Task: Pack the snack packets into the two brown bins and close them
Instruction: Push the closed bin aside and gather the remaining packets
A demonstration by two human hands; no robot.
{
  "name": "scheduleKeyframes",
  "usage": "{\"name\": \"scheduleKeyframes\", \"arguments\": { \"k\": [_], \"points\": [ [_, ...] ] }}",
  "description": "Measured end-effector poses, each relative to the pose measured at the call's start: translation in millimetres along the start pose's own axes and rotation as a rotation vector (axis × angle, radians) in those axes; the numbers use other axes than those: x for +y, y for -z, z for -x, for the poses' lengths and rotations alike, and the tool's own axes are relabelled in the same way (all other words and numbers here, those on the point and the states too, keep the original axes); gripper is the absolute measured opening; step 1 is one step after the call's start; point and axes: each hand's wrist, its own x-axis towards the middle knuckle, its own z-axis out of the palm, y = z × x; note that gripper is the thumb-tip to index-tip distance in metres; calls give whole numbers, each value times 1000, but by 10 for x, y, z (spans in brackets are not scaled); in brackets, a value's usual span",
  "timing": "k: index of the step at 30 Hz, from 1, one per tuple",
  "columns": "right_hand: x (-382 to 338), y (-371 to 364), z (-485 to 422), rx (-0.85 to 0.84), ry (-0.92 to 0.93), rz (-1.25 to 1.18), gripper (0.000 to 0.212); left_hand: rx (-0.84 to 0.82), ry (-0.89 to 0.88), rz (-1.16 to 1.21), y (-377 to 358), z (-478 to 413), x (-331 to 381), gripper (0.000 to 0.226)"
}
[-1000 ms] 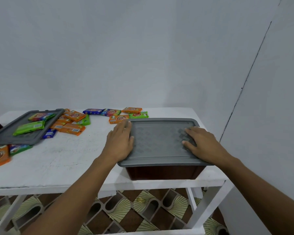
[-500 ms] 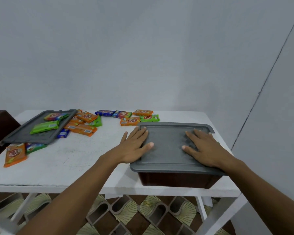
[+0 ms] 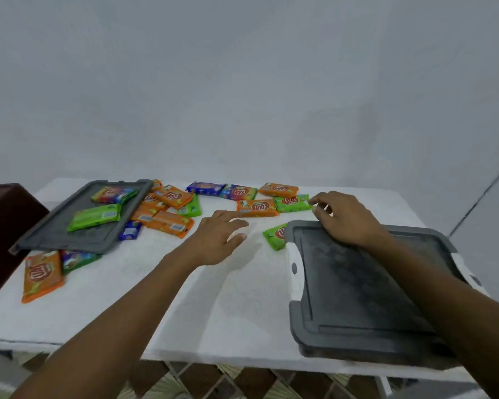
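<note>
Left hand now off flat lid

A white table is carrying a grey-lidded bin at its right end and a loose grey lid toward the left (propped partly on packets). Snack packets are lying scattered along the far side, and one orange packet is sitting nearer the left front.

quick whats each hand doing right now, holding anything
Left hand: open, fingers straight over the table, holding nothing.
Right hand: fingers curled at the edge of a green packet; whether it grips cannot be told.
</note>
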Motion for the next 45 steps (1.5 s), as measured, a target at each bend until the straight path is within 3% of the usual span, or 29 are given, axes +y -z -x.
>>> {"name": "scheduleKeyframes", "arguments": {
  "k": [7, 12, 17, 21, 24, 30, 35, 40, 42, 45],
  "points": [
    [-9, -256, -847, -140, -129, 55, 32, -121, -306, -166, -389, -701, -313, 46],
    [45, -420, -1257, -315, -117, 152, 33, -194, -423, -79, -710, -923, -403, 49],
    [-65, -695, -1711, -442, -159, 259, 51, -98, -357, 48, -593, -731, -799, 50],
    [-25, -981, -2004, -472, -347, 238, 84, -24, -347, -162, -404, -552, -1142, 45],
    [39, -1068, -2119, -532, -389, 198, 90, -48, -330, -245, -172, -456, -1458, 47],
    [-93, -1179, -2162, -639, -358, 240, 94, -51, -163, -8, 17, -271, -2056, 67],
    [-501, -1208, -2040, -731, -252, 267, 91, 75, 69, -36, 135, -477, -2243, 79],
    [-1006, -1431, -1759, -764, -108, 323, 91, -127, 266, -58, 226, -1031, -2391, 79],
    [-1095, -1488, -1649, -758, -88, 316, 90, -228, 293, -30, 203, -1227, -2435, 80],
    [-1161, -1464, -1510, -780, -76, 289, 89, -325, 260, -220, 108, -1311, -2440, 80]
  ]
}}
